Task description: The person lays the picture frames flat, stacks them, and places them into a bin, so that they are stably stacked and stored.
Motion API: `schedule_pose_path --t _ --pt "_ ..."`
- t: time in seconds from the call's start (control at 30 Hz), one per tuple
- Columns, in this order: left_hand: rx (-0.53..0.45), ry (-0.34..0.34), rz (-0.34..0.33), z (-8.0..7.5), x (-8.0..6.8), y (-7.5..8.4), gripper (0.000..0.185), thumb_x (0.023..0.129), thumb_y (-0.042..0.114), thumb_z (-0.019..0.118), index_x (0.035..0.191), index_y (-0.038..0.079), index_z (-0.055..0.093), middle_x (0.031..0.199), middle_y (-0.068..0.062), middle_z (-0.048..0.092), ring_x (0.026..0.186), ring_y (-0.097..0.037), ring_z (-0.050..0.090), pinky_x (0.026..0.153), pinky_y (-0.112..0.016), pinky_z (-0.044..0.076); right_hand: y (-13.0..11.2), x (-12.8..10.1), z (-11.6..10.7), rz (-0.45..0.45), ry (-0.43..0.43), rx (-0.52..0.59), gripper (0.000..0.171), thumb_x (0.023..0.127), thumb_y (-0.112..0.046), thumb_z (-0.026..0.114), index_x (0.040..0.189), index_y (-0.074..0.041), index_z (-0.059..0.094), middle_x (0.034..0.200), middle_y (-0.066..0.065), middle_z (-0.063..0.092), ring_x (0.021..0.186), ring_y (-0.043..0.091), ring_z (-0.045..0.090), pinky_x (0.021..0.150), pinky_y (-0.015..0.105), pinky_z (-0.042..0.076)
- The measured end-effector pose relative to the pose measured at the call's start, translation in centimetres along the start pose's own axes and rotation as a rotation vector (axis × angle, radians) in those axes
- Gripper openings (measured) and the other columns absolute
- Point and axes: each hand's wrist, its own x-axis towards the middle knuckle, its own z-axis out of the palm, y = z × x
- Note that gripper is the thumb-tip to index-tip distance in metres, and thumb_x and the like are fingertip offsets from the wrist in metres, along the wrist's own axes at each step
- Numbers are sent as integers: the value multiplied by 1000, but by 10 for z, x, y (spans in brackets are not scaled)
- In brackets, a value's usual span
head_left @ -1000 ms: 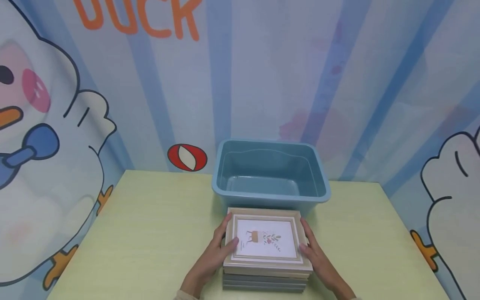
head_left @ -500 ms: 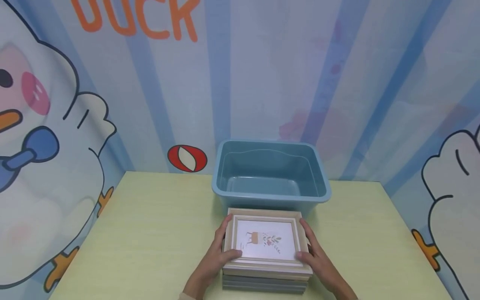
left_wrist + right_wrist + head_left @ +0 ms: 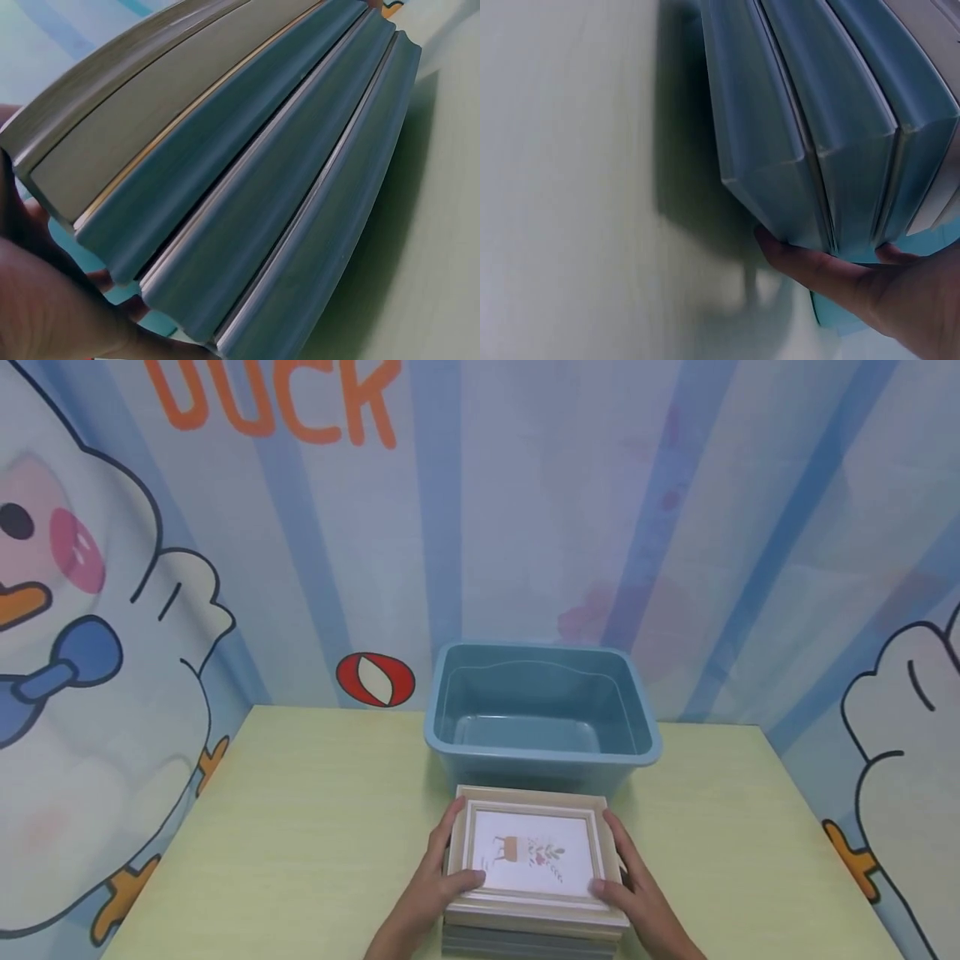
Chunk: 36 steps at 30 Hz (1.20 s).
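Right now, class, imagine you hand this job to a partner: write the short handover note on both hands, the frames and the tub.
Left hand: grip on the left edge of the top picture frame, thumb on its face.
Right hand: grip on the right edge of the same frame.
Things: the top frame, pale wood with a plant print, sits on the stack of frames at the near edge of the table; the lower frames are blue-grey. The blue tub stands just behind the stack and holds nothing.
Done: both hands are on the top frame.
Left: no frame is in the tub yet; the whole stack waits.
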Motion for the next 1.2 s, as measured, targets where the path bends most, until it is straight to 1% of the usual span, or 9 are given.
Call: schedule_pose_path --t 0.1,0.23,0.33,0.43,0.5,0.7,0.83,1.0,1.2 --pt "21 3 -8 2 -7 6 99 77 14 72 159 35 20 165 -18 9 147 -45 14 115 -76 6 -4 -7 1 28 21 -5 87 88 -27 66 159 -38 18 165 20 13 129 47 44 94 55 56" --pt "29 11 7 4 -18 18 100 76 14 71 159 36 20 165 -18 10 146 -45 16 113 -79 8 -12 -16 0 24 40 -10 88 85 -24 68 158 -37 21 163 22 20 122 41 51 92 53 56" --pt "37 19 46 4 -26 29 100 75 14 71 159 36 21 164 -17 12 146 -45 19 113 -78 13 -22 -23 0 -9 36 5 88 84 -20 67 158 -36 22 161 23 24 122 41 51 92 50 54" --pt "48 25 78 4 -33 44 100 74 13 70 158 38 22 164 -17 14 143 -43 23 112 -74 20 -37 -31 -2 -11 25 32 88 84 -19 66 158 -37 21 159 22 24 122 40 51 90 49 55" --pt "51 22 79 4 -38 56 100 74 14 70 157 41 22 164 -15 15 143 -42 23 112 -72 24 -48 -35 -4 -10 20 45 88 85 -18 65 158 -38 20 159 22 24 123 40 49 90 48 55" --pt "45 11 64 4 -50 90 96 78 17 69 155 47 21 164 -11 13 144 -41 21 109 -77 26 -79 -42 -12 -13 -26 52 85 89 -20 62 157 -44 18 162 19 17 131 43 40 89 47 55" --pt "29 1 60 5 -54 107 94 79 18 67 155 48 21 162 -11 18 140 -40 24 105 -70 36 -95 -45 -19 -28 -58 56 83 91 -19 59 157 -45 15 162 19 15 131 43 41 87 46 56" --pt "8 -9 61 5 -54 127 95 79 18 67 156 46 19 160 -12 18 137 -41 25 103 -59 48 -113 -47 -24 -37 -86 78 82 93 -19 56 157 -47 12 161 19 15 121 38 51 83 43 59" --pt "0 -15 69 0 -54 148 95 79 17 66 158 40 18 159 -14 21 138 -39 25 102 -55 46 -137 -47 -29 -54 -123 72 81 95 -21 54 157 -48 8 162 19 10 116 35 55 83 43 60"
